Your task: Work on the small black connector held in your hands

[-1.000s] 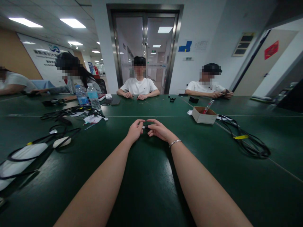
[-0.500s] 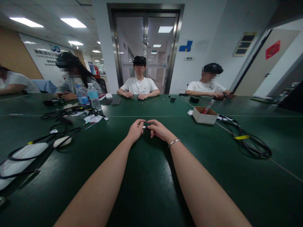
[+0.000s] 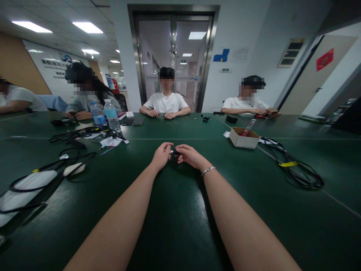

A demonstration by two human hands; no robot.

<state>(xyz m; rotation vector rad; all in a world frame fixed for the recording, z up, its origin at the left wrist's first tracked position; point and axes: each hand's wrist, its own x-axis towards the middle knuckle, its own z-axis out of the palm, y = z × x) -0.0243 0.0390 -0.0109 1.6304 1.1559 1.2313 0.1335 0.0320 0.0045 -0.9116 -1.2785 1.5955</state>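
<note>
Between my two hands is a small black piece with a shiny silver end [image 3: 172, 152], held just above the green table [image 3: 175, 195]. My left hand [image 3: 162, 155] is closed round its silver end, fingertips curled. From the other side, the thumb and fingers of my right hand [image 3: 189, 155] pinch the black part. Most of the piece is hidden by my fingers, so its exact kind does not show. A silver bracelet [image 3: 208, 171] circles my right wrist.
A small cardboard box [image 3: 244, 141] stands right of my hands, beside coiled black cable [image 3: 304, 173]. More cables [image 3: 81, 131], papers [image 3: 111, 142] and two water bottles [image 3: 112, 114] are at the left. Several people wearing headgear sit across the table.
My right hand's fingers have drawn in from a looser, more spread pose and now close on the black part. My left hand has barely moved.
</note>
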